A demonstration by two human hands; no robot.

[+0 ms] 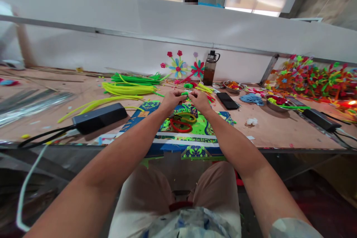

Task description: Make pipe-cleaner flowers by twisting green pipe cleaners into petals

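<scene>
My left hand (173, 101) and my right hand (199, 100) meet over the middle of the table, fingertips almost touching. Between them is a small bent piece of green pipe cleaner (185, 93), pinched from both sides; the fingers partly cover it. Scissors with red and yellow handles (181, 125) lie just below the hands on a blue and green printed sheet (205, 126). Bundles of yellow-green pipe cleaners (126, 89) and green pipe cleaners (139, 79) lie to the left of my hands.
Behind my hands are pipe-cleaner flowers (178, 68) and a water bottle (209, 68). A phone (227, 101), a blue cloth (251, 99) and a metal bowl (279, 108) sit to the right. Black power adapters (100, 118) with cables lie near the front edge.
</scene>
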